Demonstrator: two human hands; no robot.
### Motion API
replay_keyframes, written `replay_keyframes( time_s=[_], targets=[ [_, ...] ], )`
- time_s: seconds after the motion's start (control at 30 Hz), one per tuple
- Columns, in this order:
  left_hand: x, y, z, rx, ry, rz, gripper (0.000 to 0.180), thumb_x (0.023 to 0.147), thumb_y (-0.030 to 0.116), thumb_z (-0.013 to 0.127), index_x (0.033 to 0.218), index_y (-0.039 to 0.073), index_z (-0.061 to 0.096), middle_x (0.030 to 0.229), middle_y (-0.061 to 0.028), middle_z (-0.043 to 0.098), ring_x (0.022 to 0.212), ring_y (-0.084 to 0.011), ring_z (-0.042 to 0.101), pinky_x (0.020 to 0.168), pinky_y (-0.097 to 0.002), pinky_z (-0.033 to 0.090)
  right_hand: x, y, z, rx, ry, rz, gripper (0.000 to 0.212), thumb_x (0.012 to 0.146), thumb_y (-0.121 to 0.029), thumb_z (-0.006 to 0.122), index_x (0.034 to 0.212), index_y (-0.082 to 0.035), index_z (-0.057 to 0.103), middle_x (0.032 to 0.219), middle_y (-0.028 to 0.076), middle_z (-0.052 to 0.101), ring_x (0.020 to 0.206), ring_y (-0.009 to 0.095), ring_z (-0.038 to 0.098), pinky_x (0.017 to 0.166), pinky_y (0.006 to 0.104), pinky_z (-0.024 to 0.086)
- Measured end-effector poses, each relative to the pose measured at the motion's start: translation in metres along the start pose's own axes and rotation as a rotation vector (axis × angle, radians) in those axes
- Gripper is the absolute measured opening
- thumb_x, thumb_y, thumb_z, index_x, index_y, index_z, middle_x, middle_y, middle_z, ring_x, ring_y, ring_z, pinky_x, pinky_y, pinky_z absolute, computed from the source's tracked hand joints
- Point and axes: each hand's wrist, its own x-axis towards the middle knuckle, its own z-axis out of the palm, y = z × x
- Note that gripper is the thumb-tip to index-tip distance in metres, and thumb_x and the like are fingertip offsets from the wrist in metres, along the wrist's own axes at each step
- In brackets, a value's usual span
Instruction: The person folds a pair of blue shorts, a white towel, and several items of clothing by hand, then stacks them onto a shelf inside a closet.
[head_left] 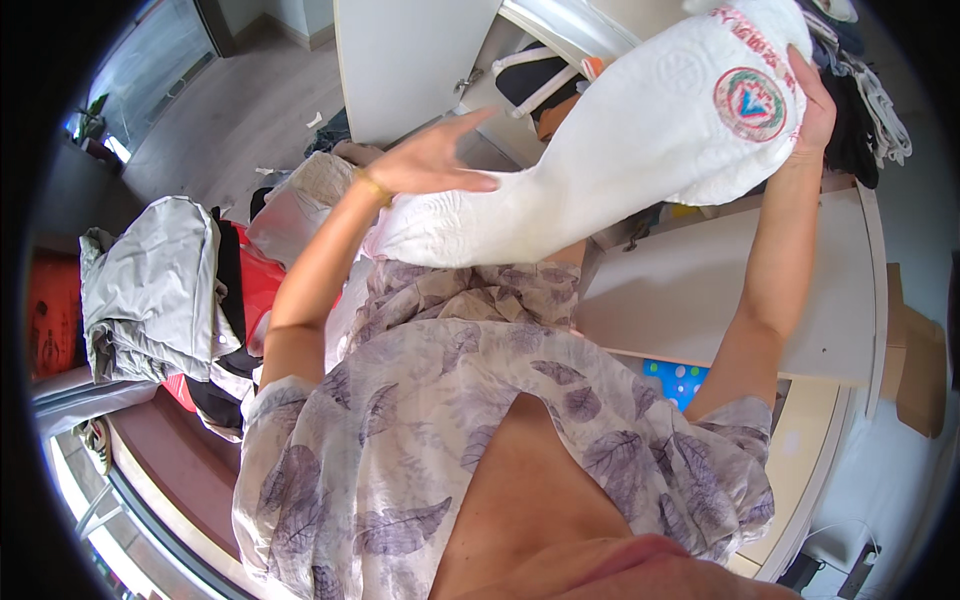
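Head view, and from where I stand the white cloth [610, 150] stretches slantwise from the centre of the frame to the upper right, its round emblem [750, 104] facing up. At the upper right, the right hand [815, 105] has its grip closed on the cloth's edge; the thumb is hidden, so I cannot tell how firm the pinch is. Left of centre, the left hand [430, 160] has its thumb and fingers spread, close by the crumpled lower end; whether the thumb touches the fabric I cannot tell.

To my eye, then, the right hand carries most of the load. Were that pinch to slip, the broad end could slump onto the white panel [720, 285] at right of centre, or into the compartment behind it. A sideways swing could brush the heap of clothes [870, 105] at the far upper right and pull loose pieces down, because they hang over the edge. Upper centre, the metal hinge [466, 82] of the cabinet door [410, 65] sits near the left fingertips; a careless sweep could knock knuckles or snag the weave. With the left hand unclenched, the gathered end could also sag against the leaf-print garment [480, 400].
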Motion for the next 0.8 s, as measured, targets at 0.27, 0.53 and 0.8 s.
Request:
replay_keyframes(
  time_s=[0.27,0.53,0.8],
  targets=[
    [0.068,0.039,0.053,-0.473,-0.609,-0.175,0.080,0.071,0.024,0.075,0.136,0.003,0.033,0.128,-0.0093,0.049,0.117,-0.0176,0.047,0.101,-0.0318,0.035,0.015,0.028,0.037,-0.632,0.163,-0.044,0.045,0.087,-0.013,0.053,0.127,0.003,0.043,0.118,0.014,0.056,0.105,0.024,0.057,0.092,0.0345,0.043],
    [0.022,0.040,0.052,-1.470,-0.322,-0.013,0.071,0.087,0.057,0.041,0.134,0.004,0.033,0.129,-0.0157,0.047,0.117,-0.0284,0.049,0.098,-0.0432,0.040,-0.037,0.194,-0.023,-0.847,0.458,-0.045,0.042,0.088,-0.028,0.055,0.119,0.000,0.050,0.112,0.012,0.059,0.097,0.018,0.057,0.085,0.0286,0.044],
    [0.022,0.042,0.008,-1.773,0.023,0.177,0.072,0.085,0.055,0.048,0.132,0.002,0.037,0.127,-0.0142,0.049,0.113,-0.0279,0.051,0.096,-0.0422,0.041,-0.076,0.230,0.056,0.035,0.038,0.357,0.043,0.090,-0.031,0.051,0.120,0.000,0.048,0.112,0.011,0.057,0.102,0.018,0.056,0.087,0.0311,0.043]
  ],
)
